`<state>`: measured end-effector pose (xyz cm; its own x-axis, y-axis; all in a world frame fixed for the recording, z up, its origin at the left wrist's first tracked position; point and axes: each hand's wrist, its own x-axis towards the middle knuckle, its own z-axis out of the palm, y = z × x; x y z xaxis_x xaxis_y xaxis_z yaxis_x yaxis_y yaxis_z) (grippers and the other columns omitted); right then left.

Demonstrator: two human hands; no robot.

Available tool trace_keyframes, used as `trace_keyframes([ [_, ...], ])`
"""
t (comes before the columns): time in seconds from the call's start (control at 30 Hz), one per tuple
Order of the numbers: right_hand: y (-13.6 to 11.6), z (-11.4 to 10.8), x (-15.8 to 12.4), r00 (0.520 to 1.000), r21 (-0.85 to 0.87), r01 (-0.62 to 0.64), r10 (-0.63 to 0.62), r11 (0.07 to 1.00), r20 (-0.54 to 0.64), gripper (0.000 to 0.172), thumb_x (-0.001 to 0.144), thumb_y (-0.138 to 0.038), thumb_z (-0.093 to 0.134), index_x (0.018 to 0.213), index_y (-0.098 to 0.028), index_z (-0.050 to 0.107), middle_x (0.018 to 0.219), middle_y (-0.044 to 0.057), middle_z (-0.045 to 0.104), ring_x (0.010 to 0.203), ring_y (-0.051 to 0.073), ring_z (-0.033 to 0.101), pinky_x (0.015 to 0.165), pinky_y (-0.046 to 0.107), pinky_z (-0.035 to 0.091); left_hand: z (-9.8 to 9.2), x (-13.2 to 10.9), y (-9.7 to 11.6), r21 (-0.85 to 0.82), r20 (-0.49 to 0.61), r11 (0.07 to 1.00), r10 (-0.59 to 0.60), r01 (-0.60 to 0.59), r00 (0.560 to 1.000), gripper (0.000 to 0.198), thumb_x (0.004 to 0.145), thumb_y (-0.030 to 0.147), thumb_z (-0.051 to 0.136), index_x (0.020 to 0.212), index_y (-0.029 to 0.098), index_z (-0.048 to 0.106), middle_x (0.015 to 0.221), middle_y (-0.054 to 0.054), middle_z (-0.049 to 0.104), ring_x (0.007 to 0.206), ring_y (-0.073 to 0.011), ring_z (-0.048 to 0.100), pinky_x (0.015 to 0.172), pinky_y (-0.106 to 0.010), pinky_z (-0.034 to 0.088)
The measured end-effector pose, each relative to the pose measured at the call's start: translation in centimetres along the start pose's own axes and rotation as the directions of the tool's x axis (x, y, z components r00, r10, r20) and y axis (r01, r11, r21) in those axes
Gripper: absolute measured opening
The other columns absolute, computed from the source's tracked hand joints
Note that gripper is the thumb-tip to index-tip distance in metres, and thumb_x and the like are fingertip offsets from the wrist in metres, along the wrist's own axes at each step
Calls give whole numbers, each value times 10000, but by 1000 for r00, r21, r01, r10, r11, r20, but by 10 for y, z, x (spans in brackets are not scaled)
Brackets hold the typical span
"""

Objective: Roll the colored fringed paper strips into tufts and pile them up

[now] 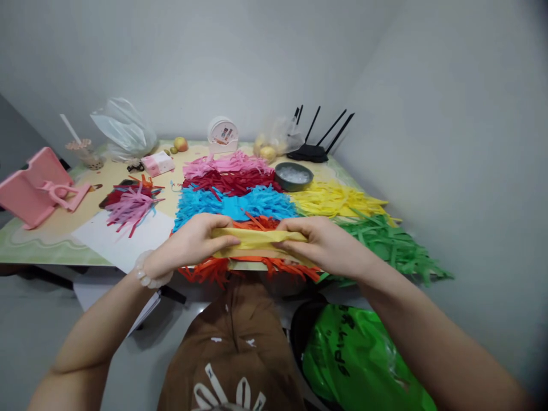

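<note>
While hands [199,237] [327,240] hold yellow paper [252,237], fringes [272,200] crowd the table [25,242].

The table [55,245] has a beige top with a pale green border. Around its middle lie blue paper strips [237,202]; behind them, toward twelve o'clock, come dark red strips [233,181], then pink strips [231,164]. Orange strips [209,271] reach the near edge at six. Yellow strips [342,200] lie at three, green strips [389,245] at four. A white sheet [141,240] is at eight, a pink stand [36,185] at nine, a black router [308,152] at two.
</note>
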<state>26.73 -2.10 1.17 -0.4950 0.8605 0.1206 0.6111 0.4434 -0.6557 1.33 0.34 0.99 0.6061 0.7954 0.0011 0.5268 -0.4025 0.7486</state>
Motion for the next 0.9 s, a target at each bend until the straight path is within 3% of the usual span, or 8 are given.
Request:
trace_keyframes([
  [0.1,0,0,-5,999,88,-35,32,996,34,230,896,-357,551,808,-188,679,624,-11,655,552,137,588,514,217,401,4,0,-1,-153,12,987,-44,45,999,320,866,431,575,675,179,524,528,42,575,490,-107,496,498,-200,366],
  [0.2,-2,1,-8,998,49,15,-12,999,-56,227,895,-380,589,958,-189,695,800,17,722,681,160,647,610,230,454,5,0,-1,-169,-12,985,-49,47,999,321,854,425,592,665,174,528,508,47,551,468,-97,471,475,-195,346],
  [0.37,-1,3,-9,981,-62,38,-49,997,-188,270,951,-310,505,822,-186,707,749,20,733,627,147,639,596,229,448,4,2,0,-100,-18,995,-29,27,999,322,828,406,626,637,159,547,543,52,504,486,-81,422,472,-196,304],
  [0.5,0,1,-9,982,-115,33,-53,993,-182,368,988,-342,434,823,-193,727,726,29,733,622,167,655,567,246,443,5,3,-2,-130,-49,991,-39,32,998,348,814,419,639,611,166,513,540,56,491,494,-83,405,478,-203,298],
  [0.63,-1,2,-3,981,-103,62,-80,993,-178,240,910,-370,589,1024,-207,723,980,58,765,848,218,698,698,280,494,8,4,-4,-142,-77,990,-26,14,997,320,804,388,651,614,164,525,566,54,499,527,-89,417,500,-209,302],
  [0.77,-1,3,4,993,-82,44,-53,996,-107,155,887,-273,600,771,-196,666,691,10,696,621,156,614,575,246,417,9,5,-5,-142,-99,990,-1,-13,995,321,785,379,680,605,160,528,585,49,480,574,-98,425,539,-214,315],
  [0.9,2,2,7,997,15,37,-36,999,-63,114,845,-304,649,823,-193,657,786,10,703,685,155,612,614,239,420,8,7,-6,-178,-100,983,21,-39,995,267,758,358,706,647,154,576,673,27,546,651,-117,485,597,-221,364],
])
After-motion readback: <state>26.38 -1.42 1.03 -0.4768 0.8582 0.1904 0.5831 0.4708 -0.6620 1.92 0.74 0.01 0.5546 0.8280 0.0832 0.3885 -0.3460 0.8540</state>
